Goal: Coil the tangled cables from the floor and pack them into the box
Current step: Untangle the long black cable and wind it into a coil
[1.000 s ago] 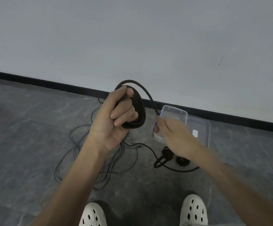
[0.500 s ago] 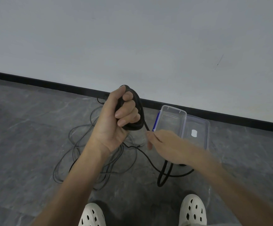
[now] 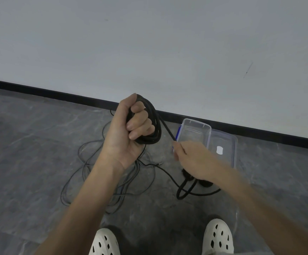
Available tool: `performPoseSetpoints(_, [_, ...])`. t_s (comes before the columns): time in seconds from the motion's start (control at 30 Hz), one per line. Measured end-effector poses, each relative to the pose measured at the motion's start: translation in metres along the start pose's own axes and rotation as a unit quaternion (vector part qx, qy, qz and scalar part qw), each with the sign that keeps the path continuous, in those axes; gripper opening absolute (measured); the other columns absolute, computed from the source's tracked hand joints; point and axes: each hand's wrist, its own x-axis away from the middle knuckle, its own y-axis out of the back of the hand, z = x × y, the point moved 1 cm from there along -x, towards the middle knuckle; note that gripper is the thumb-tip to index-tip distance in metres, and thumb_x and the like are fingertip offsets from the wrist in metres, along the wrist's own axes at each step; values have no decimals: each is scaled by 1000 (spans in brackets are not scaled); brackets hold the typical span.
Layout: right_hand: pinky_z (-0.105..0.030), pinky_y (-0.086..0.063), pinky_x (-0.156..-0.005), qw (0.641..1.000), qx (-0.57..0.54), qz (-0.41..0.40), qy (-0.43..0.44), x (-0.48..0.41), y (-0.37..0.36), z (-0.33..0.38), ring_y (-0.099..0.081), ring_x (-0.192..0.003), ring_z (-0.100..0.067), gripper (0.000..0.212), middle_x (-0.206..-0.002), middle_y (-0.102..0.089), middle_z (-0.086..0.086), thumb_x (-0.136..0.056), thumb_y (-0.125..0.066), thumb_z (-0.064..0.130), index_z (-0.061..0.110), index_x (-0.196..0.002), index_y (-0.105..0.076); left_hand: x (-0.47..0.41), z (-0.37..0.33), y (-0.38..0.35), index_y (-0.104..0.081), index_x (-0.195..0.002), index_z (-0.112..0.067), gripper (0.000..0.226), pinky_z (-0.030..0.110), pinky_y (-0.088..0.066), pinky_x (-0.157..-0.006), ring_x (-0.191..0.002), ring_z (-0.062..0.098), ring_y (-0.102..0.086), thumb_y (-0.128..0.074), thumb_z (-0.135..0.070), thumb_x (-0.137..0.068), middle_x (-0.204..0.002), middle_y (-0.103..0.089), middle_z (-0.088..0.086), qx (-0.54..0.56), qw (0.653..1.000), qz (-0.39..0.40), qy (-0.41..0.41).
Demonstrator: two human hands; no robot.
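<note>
My left hand [image 3: 129, 131] is raised and grips a small coil of thick black cable [image 3: 154, 126]. A taut strand [image 3: 168, 132] runs from the coil down to my right hand [image 3: 195, 159], which pinches it between thumb and fingers. Below my right hand the same cable's loose end [image 3: 185, 190] loops on the floor. A clear plastic box [image 3: 195, 135] with a blue latch sits open by the wall, its lid [image 3: 223, 150] lying beside it. Thin grey cables [image 3: 94, 173] lie tangled on the floor under my left arm.
The floor is grey stone tile, ending at a black baseboard [image 3: 57, 93] under a pale wall. My two white clogs [image 3: 103, 242] [image 3: 217, 236] stand at the bottom edge, near the cable tangle.
The large loop above my left hand has been drawn tight onto the coil. My right hand moved down and left, then drew the strand taut near the box.
</note>
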Motion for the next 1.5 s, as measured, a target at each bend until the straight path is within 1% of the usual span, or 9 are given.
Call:
performPoseSetpoints(0.23, [-36,-55,-82,990,-21,128,64,7,-10,11,-63,-81,-11,10,-86,-65,4,-95,-52,26,19,-101,-53,-7,1,7,-45,-78,-19,29,17,-39,-56,-47,4,-37,-48,-43,-94,-55,-39,-12,-80,986,-97,-109])
performPoseSetpoints(0.4, [-34,-52,-75,982,14,165,86,16,-5,6,-56,-83,-12,19,-94,-56,4,-84,-61,17,28,-95,-50,-9,-2,15,-48,-74,-22,31,21,-39,-62,-53,5,-42,-48,-43,-98,-59,-44,-12,-175,957,-144,-178])
performPoseSetpoints(0.6, [-36,-50,-69,975,18,61,215,20,2,18,-55,-74,-9,9,-78,-56,10,-90,-55,12,20,-86,-53,-7,8,14,-53,-51,-27,52,25,-42,-61,-55,12,-49,-47,-44,-100,-53,-51,-5,-415,870,-158,-215])
performPoseSetpoints(0.77, [-29,-44,-79,951,73,14,300,24,4,23,-44,-82,-1,5,-82,-51,16,-91,-55,15,19,-89,-57,-8,23,10,-61,-55,-5,53,19,-46,-62,-51,12,-60,-54,-33,-99,-51,-62,4,-572,808,-67,-124])
performPoseSetpoints(0.9, [-38,-43,-82,941,95,-97,308,28,19,21,-46,-84,-9,5,-78,-57,13,-85,-60,21,20,-81,-61,-10,29,13,-47,-48,-5,61,23,-32,-43,-37,12,-39,-57,-44,-93,-41,-45,3,-667,743,-43,-35])
performPoseSetpoints(1.07, [-24,-36,-80,951,32,-118,283,33,31,20,-44,-84,-7,13,-78,-54,11,-79,-67,23,20,-79,-54,-2,34,11,-57,-58,-10,54,13,-40,-46,-40,7,-53,-44,-40,-101,-47,-58,-1,-607,783,64,119])
performPoseSetpoints(1.27, [-19,-39,-72,963,-158,-22,216,29,46,13,-52,-79,-5,13,-78,-58,14,-87,-49,22,18,-82,-60,2,26,12,-50,-72,-10,76,18,-36,-44,-40,12,-39,-19,-78,-87,-50,-42,-4,-501,831,140,196])
performPoseSetpoints(1.37, [-22,-44,-72,947,-252,3,202,25,49,10,-56,-77,-7,18,-77,-60,9,-78,-46,10,10,-83,-63,5,23,11,-49,-76,-13,70,15,-35,-45,-39,9,-37,-44,-82,-78,-51,-39,-5,-459,841,204,202])
performPoseSetpoints(1.5, [-22,-46,-77,937,-298,6,183,19,51,1,-59,-84,-14,22,-81,-63,1,-75,-48,5,17,-80,-65,5,18,12,-51,-75,-5,42,14,-36,-44,-38,7,-38,-65,-41,-87,-50,-38,-7,-402,861,245,194])
